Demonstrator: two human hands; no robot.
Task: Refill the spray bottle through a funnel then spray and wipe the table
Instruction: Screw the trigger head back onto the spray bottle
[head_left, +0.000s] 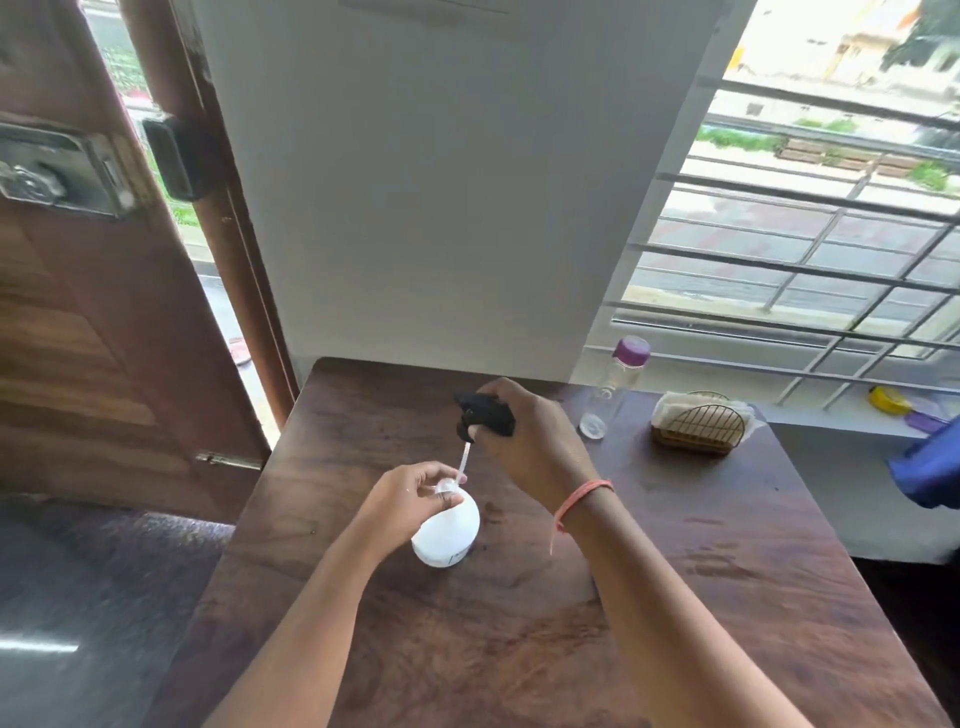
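A white bottle (448, 525) stands near the middle of a dark wooden table (675, 597); the left hand (410, 499) grips its neck with curled fingers; the right hand (524, 436) holds the black sprayer (485, 413) just above, its tube (464, 461) reaching toward the bottle mouth; a purple-capped bottle (615, 387) and napkin holder (701, 423) stand behind.
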